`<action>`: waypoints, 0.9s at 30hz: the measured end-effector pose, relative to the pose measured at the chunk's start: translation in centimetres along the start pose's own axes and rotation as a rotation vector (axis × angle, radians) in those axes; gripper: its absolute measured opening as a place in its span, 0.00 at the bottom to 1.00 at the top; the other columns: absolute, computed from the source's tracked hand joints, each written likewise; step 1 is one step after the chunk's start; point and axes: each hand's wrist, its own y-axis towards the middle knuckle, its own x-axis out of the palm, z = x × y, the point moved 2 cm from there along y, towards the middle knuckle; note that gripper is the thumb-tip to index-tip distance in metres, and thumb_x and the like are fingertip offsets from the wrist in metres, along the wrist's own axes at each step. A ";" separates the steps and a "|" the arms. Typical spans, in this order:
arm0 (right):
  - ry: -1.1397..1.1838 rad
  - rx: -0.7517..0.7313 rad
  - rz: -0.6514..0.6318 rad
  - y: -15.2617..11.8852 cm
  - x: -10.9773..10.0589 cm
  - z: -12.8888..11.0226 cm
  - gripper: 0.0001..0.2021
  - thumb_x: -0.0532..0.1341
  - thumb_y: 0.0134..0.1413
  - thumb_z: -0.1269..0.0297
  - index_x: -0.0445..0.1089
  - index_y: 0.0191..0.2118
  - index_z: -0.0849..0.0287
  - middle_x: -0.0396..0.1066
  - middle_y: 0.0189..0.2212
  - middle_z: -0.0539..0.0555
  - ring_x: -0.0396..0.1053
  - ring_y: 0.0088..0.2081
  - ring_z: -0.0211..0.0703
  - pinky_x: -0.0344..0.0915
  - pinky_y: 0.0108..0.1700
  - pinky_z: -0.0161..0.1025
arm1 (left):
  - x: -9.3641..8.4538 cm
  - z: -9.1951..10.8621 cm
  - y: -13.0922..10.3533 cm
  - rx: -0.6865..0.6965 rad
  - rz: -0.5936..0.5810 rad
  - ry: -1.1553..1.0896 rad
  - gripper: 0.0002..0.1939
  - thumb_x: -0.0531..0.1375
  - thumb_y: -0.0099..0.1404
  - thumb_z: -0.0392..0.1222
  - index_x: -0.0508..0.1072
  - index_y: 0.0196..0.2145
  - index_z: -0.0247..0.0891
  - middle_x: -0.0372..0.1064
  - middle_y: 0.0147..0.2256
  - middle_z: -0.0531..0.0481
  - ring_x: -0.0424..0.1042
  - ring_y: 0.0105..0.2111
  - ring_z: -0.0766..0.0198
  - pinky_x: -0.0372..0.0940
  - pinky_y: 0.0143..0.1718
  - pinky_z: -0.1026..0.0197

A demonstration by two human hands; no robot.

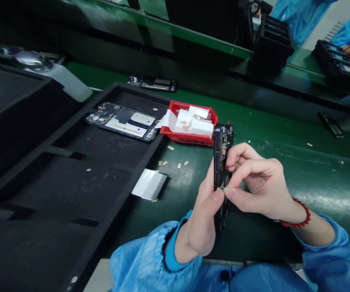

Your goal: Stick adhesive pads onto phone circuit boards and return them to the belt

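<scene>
Upright on its edge, an opened phone (223, 162) with bare circuit parts is held above the green bench. My left hand (203, 213) grips it from the left, the thumb along its near edge. My right hand (254, 182) is closed in a pinch at the phone's inner side, thumb and forefinger together close to my left thumb. A tiny pale bit seems to show at those fingertips, too small to name. Most of the phone's inner face is turned away from view. Just behind the phone stands a red bin (190, 138) filled with white paper pieces.
A black foam tray (108, 162) takes up the left, with another opened phone (126, 121) in its far compartment. White backing paper (149, 184) and small tan scraps (179, 165) lie on the bench (299, 170). Phone parts (153, 84) rest farther back. Blue-sleeved people work across the bench.
</scene>
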 end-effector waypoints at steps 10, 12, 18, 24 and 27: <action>-0.169 -0.082 0.034 -0.1 0.2 -0.6 0.06 0.70 0.50 0.77 0.76 0.29 0.58 0.69 0.38 0.53 0.70 0.40 0.39 0.72 0.41 0.39 | 0.3 -0.2 -0.2 0.043 -0.045 -0.028 0.27 0.59 0.65 0.54 0.74 0.59 0.43 0.72 0.60 0.47 0.60 0.68 0.39 0.58 0.69 0.41; -0.271 -0.110 0.070 -0.1 0.1 -0.8 0.05 0.71 0.50 0.74 0.76 0.31 0.58 0.70 0.39 0.54 0.70 0.40 0.40 0.72 0.42 0.40 | 0.5 -0.3 -0.3 0.015 -0.008 -0.081 0.27 0.60 0.64 0.54 0.75 0.58 0.43 0.73 0.59 0.47 0.61 0.67 0.38 0.60 0.67 0.41; -0.355 -0.167 0.145 -0.7 0.2 -2.0 0.07 0.72 0.50 0.73 0.75 0.33 0.57 0.71 0.39 0.54 0.71 0.41 0.41 0.73 0.43 0.41 | 0.6 -0.4 -0.9 -0.018 0.099 -0.085 0.23 0.59 0.64 0.54 0.77 0.54 0.45 0.77 0.54 0.48 0.66 0.64 0.40 0.63 0.65 0.40; -0.333 -0.209 0.056 -1.3 1.2 -2.9 0.04 0.68 0.54 0.74 0.75 0.32 0.58 0.70 0.39 0.56 0.71 0.38 0.41 0.74 0.38 0.41 | 0.1 -0.8 -1.1 0.004 0.159 0.012 0.25 0.59 0.63 0.57 0.77 0.54 0.47 0.75 0.56 0.49 0.65 0.65 0.40 0.63 0.66 0.39; -0.330 -0.208 0.064 -1.3 1.3 -2.7 0.04 0.68 0.54 0.75 0.76 0.33 0.60 0.70 0.40 0.57 0.72 0.40 0.41 0.74 0.40 0.39 | 0.2 -0.8 -1.1 -0.007 0.167 0.048 0.26 0.59 0.63 0.57 0.76 0.55 0.47 0.75 0.57 0.49 0.63 0.66 0.41 0.62 0.67 0.39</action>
